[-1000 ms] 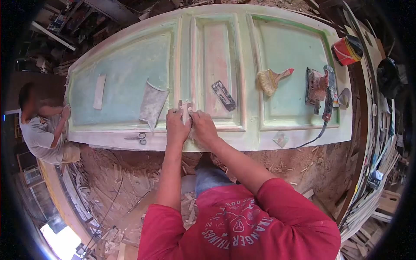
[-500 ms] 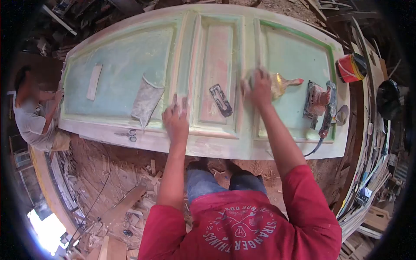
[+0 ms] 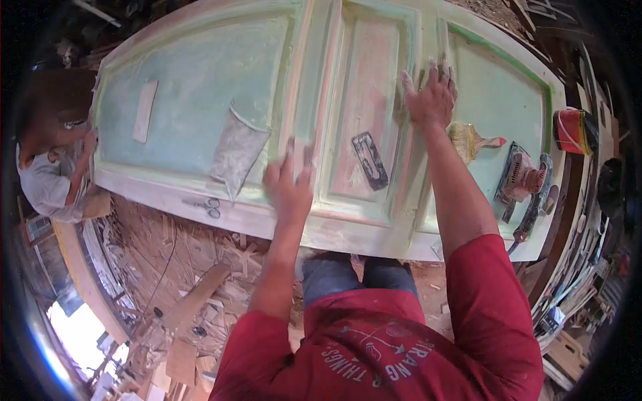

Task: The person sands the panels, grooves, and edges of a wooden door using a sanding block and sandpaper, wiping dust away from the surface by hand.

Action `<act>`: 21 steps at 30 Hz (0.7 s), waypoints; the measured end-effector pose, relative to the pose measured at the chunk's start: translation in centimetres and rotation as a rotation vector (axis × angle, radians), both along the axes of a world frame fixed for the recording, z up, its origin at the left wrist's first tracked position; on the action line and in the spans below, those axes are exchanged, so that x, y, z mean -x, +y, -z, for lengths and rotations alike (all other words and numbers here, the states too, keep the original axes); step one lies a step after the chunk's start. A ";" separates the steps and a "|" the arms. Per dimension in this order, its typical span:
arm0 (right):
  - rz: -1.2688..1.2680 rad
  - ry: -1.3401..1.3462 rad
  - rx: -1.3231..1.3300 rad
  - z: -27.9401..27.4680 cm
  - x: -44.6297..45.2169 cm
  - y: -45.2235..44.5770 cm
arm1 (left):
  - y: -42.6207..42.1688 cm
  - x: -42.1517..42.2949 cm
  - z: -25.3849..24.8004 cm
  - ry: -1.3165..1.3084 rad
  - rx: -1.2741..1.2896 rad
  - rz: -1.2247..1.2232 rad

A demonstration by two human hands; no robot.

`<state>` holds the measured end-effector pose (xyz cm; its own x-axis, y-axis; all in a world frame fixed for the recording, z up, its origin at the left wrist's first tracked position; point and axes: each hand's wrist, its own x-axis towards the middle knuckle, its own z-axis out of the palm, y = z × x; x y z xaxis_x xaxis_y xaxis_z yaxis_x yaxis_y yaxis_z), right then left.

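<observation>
A large wooden panelled door [image 3: 187, 60], smeared pale green and pink, lies flat before me. My left hand [image 3: 291, 186], slightly blurred, rests on a rail left of the narrow middle panel, fingers apart and holding nothing visible. Farther up, my right hand [image 3: 431, 97] lies spread on the upright between the middle and right panels. Between my hands sits a dark, dust-covered hand sanding block [image 3: 370, 162]. A paintbrush [image 3: 469, 142] with a red-tipped handle is just below and right of my right hand. Left of my left hand is a dusty plastic bag [image 3: 241, 150].
A power sander [image 3: 525, 177] with a hose lies at the door's right end, near a red and black bucket [image 3: 574, 131]. Scissors [image 3: 210, 208] and a pale flat strip [image 3: 145, 110] lie leftward. Another person [image 3: 50, 177] works at the left end. Wood scraps [image 3: 194, 294] litter the floor.
My right hand has moved up along the upright, its fingers now spread. The left hand stays near the same rail. The whole view has shifted, carrying the door's right side farther right.
</observation>
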<state>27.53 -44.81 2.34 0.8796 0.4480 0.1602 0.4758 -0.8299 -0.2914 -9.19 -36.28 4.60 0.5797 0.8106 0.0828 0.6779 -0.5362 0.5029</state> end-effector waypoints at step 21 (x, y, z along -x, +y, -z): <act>-0.296 -0.090 -0.051 2.9 0.7 -1.6 | 3.9 -4.4 0.1 0.039 -0.234 0.144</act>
